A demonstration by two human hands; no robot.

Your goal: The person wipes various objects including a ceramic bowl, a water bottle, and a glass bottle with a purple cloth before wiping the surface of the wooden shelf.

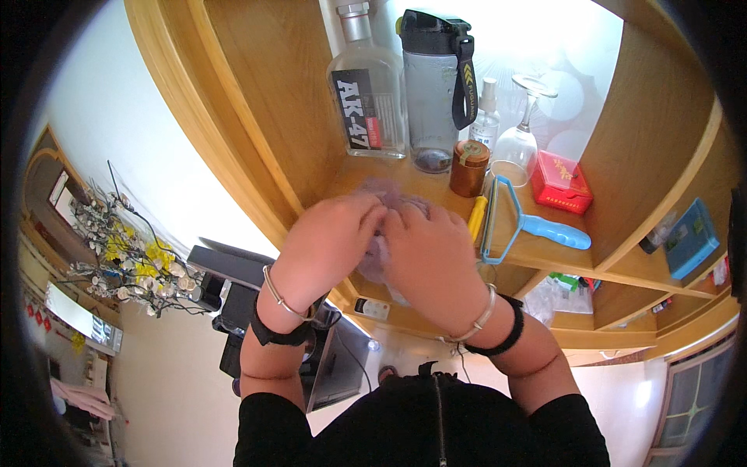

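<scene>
Both hands meet in front of an open wooden shelf (327,181). Between them is a thin, crumpled, purplish translucent material (373,262), either a bag or sheer cloth; the picture does not settle which. My left hand (330,245) pinches it from the left with bent fingers. From the right, my right hand (429,251) grips it, knuckles upward. The fingertips and part of the material are hidden, and its upper edge is blurred. Just right of my right hand lie a yellow handle (477,216) and a blue lint scraper (540,227).
Behind the hands stand a glass liquor bottle (388,125), a sports bottle (430,99), a spray bottle (485,119), an upturned wine glass (516,149), a brown canister (468,169) and a red box (561,198). Compartments at right hold a blue case (691,239) and plastic bags (543,298).
</scene>
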